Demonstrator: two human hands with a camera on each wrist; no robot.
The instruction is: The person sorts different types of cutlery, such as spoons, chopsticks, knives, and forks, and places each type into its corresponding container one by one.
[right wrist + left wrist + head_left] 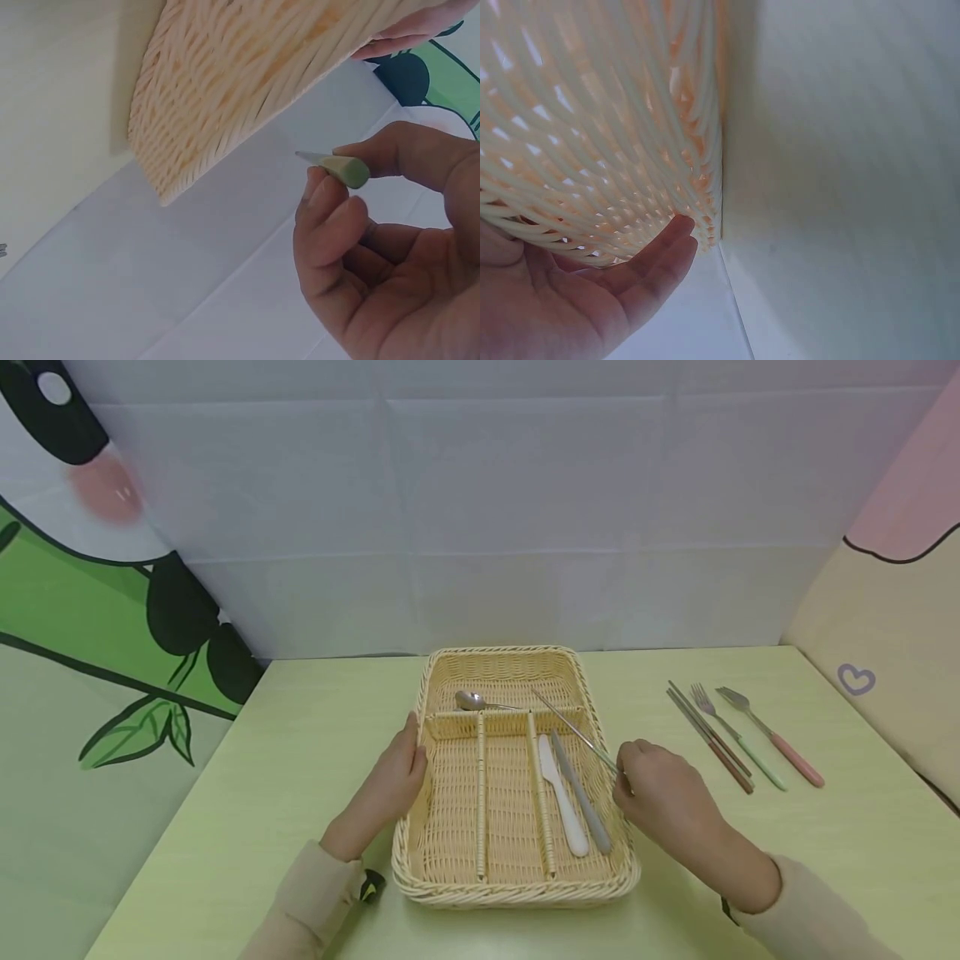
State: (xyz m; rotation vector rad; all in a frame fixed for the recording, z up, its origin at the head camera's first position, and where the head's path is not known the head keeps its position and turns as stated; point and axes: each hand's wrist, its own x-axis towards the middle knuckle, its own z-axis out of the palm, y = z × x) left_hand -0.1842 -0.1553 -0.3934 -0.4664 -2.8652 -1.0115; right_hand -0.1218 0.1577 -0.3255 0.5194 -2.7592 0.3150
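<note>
A woven cutlery basket point(517, 891) with dividers sits on the table. My left hand point(390, 777) holds its left side, fingers against the outer wicker wall point(592, 150) and thumb at the rim. Beyond the basket's right rim, my right hand point(667, 793) pinches a slim green-handled piece of cutlery point(346, 171) between thumb and fingertips. Its thin metal end slants up and left over the right part of the basket; its exact kind I cannot tell. A white-handled knife point(564, 802) and a grey knife point(583, 797) lie in the right compartment. In the back compartment, a spoon point(471, 700) leans on the divider.
To the right of the basket lie brown-handled chopsticks point(708, 737), a green-handled fork point(738, 739) and a pink-handled fork point(780, 742) on the pale table point(315, 710). A white cloth backdrop point(525, 527) stands behind, with printed panels at both sides.
</note>
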